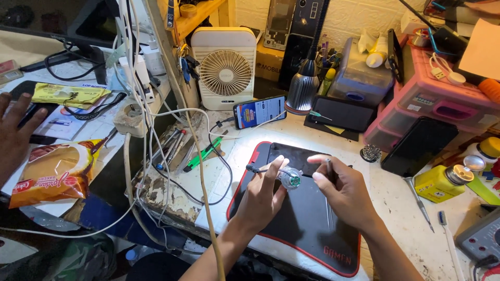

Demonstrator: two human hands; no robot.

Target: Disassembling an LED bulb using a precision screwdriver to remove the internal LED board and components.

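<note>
My left hand point(263, 193) pinches a small clear, round device with a green centre point(290, 178) over a black mat with a red edge point(307, 229); a thin black cable runs off it to the left. My right hand point(341, 188) hovers just right of it and grips a thin dark tool point(329, 167) that points up between the fingers. Both hands sit above the mat in bright lamp light.
A lit phone point(259, 111) leans before a small white fan point(225, 68). A lamp head point(303, 89), pink drawers point(435, 96), a yellow bottle point(441, 182) and tweezers point(419, 202) ring the mat. Tangled white cables point(156, 130) hang left. Another person's hand point(14, 132) rests far left beside a snack packet point(54, 174).
</note>
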